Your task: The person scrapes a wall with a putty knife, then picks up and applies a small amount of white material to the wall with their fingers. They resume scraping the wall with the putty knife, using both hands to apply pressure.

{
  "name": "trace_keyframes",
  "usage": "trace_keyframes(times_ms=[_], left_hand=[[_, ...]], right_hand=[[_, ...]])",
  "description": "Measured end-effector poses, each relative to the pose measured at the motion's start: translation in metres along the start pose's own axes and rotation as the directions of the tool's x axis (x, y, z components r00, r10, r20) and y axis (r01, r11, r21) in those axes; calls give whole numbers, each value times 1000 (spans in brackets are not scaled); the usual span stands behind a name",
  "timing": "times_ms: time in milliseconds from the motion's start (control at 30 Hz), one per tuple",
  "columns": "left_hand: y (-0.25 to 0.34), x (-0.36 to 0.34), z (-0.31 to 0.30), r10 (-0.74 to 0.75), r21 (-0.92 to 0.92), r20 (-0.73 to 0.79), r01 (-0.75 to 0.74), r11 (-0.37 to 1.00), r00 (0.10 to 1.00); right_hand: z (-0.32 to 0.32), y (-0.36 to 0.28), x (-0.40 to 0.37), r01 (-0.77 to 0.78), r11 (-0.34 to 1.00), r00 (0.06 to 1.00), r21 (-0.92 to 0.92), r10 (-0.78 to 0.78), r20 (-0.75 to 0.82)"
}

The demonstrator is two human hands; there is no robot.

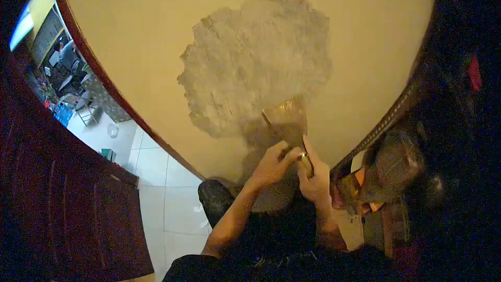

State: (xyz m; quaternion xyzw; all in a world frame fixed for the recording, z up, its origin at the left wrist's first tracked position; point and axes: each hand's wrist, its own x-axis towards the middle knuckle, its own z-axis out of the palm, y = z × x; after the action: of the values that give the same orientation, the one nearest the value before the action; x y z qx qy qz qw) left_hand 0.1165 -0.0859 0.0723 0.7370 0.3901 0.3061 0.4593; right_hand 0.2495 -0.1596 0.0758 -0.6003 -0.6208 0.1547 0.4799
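Observation:
A yellow wall [130, 36] rises in front of me, with a large rough grey patch [255, 57] where the yellow surface ends in a ragged edge. My right hand [315, 180] is wrapped around the handle of a putty knife [287, 114]. Its wide blade points up, over the lower edge of the patch. Close beside the handle, my left hand [271, 166] has its fingers curled together near the base of the blade. What those fingers grip, if anything, is hidden. A dark shadow falls on the wall behind both hands.
On the left, a dark red panelled door [78, 203] stands beside a white tiled floor [180, 203]. Through the opening, another person [67, 52] and a folding chair [86, 109] show in a further room. Cluttered items [365, 188] lie at the right, partly in darkness.

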Motion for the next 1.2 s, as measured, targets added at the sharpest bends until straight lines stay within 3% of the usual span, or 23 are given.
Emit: trace_keyframes(times_ms=[67,200,267,333,367,433,467,500,567,633,767,833,867,933,1067,1133,1200], left_hand=[[0,-4,9,132,-144,-149,-154,978,980],[1,-13,18,179,-160,-167,-206,965,970],[-5,-16,22,180,-57,-243,-199,978,953],[3,-21,23,249,-121,-255,-287,950,934],[-3,-18,22,269,-63,-246,-292,954,931],[-3,-17,28,301,-2,-300,-316,949,905],[3,-18,30,304,2,-366,-326,945,879],[8,-19,33,298,-7,-349,-321,947,888],[20,-18,36,147,-226,-294,-218,949,944],[26,-15,40,154,-274,-280,-233,933,948],[31,-18,33,204,-312,-254,-280,908,945],[31,-15,34,249,-242,-300,-326,914,921],[33,-15,33,192,-262,-297,-273,925,935],[32,-3,31,123,-350,-267,-215,912,956],[34,25,31,238,-229,-182,-277,933,954],[51,34,32,265,-105,-113,-276,955,958],[59,47,37,315,-66,-130,-325,943,940]], right_hand=[[-1,2,-7,5,1000,1000,-11,-5,-19],[-5,-4,-17,27,1000,999,-16,-27,-17],[-8,-7,-21,13,1000,1000,-25,-13,0],[-11,-11,-25,77,995,997,66,-76,-17],[-10,-8,-26,53,997,998,57,-52,-25],[-9,-2,-29,340,937,924,-81,-349,-156],[-9,-3,-29,314,945,933,-89,-325,-154],[-12,-6,-30,335,937,923,-97,-347,-164],[-20,-10,-30,346,932,914,-106,-361,-184],[-27,-12,-31,120,991,987,54,-114,-117],[-27,-14,-32,175,982,976,70,-163,-146],[-22,-4,-21,303,953,929,10,-293,-227],[-26,-8,-18,329,944,917,0,-320,-239],[-30,-15,-18,130,991,982,35,-124,-144],[-25,-5,-7,113,990,963,83,-89,-253],[-24,0,4,176,983,906,60,-138,-401],[-20,12,16,221,974,873,42,-178,-454]])
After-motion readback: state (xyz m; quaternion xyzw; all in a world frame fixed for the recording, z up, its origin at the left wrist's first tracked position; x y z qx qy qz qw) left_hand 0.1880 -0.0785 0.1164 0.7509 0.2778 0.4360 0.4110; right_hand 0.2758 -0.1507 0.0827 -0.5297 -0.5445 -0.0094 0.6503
